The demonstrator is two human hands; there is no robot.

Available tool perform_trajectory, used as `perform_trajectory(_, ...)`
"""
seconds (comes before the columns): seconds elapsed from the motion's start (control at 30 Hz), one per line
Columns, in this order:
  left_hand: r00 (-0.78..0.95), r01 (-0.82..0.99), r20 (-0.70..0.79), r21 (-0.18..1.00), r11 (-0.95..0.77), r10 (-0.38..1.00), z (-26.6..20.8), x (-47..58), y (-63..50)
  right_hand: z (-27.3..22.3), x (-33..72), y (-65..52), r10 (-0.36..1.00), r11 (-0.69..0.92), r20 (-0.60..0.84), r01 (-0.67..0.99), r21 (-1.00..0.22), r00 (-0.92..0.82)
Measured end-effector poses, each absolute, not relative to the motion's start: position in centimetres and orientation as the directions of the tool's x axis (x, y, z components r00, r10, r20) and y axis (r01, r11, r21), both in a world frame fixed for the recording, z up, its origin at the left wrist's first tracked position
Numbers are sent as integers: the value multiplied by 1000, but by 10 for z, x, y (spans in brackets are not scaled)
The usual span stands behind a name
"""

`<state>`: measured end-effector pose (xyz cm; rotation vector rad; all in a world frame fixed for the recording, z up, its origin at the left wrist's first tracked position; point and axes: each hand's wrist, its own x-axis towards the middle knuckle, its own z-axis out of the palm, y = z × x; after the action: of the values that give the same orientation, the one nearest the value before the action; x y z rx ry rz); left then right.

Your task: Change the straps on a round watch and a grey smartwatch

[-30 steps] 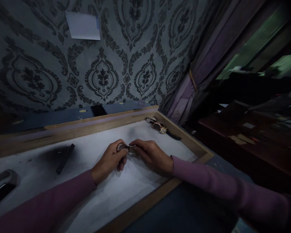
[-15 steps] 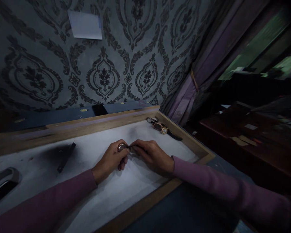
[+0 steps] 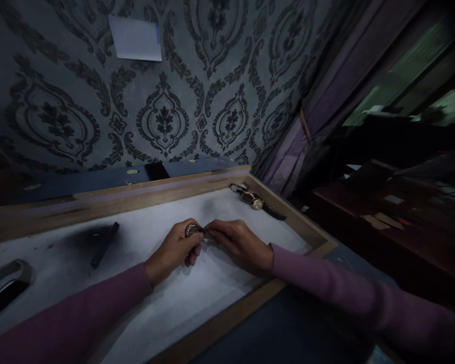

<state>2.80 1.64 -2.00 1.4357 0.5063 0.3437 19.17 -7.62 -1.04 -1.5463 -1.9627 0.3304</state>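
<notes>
The left hand [image 3: 173, 248] has its grip closed around a round watch [image 3: 191, 231], above the white, wood-edged worktop [image 3: 182, 298]. The right hand [image 3: 239, 246] pinches a thin dark item [image 3: 205, 231], too small to identify, at the watch's side. Other watches [image 3: 247, 197] lie near the far right corner.

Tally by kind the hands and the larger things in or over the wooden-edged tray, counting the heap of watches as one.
Hands: 2 (left hand, right hand)
Round watch-like piece in the left hand: 1
Watch heap: 1
Dark bar: 1
Grey-and-black object at the left edge: 1
Total: 6
Anything the right hand may pinch is too small to tell.
</notes>
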Motion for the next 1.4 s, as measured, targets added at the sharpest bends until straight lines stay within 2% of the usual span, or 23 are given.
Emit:
perform_trajectory(0.23, 855, 93, -140, 989, 118, 500, -20, 28, 17, -10, 192, -77, 941, 309, 293, 775, -551, -168)
perform_trajectory(0.93, 843, 84, -141, 988, 132, 520, -17, 29, 16, -13, 192, -78, 932, 296, 343, 797, -527, -119)
perform_trajectory(1.4, 845, 100, -148, 988, 119, 514, -17, 29, 16, -14, 192, -77, 937, 288, 327, 796, -533, -120)
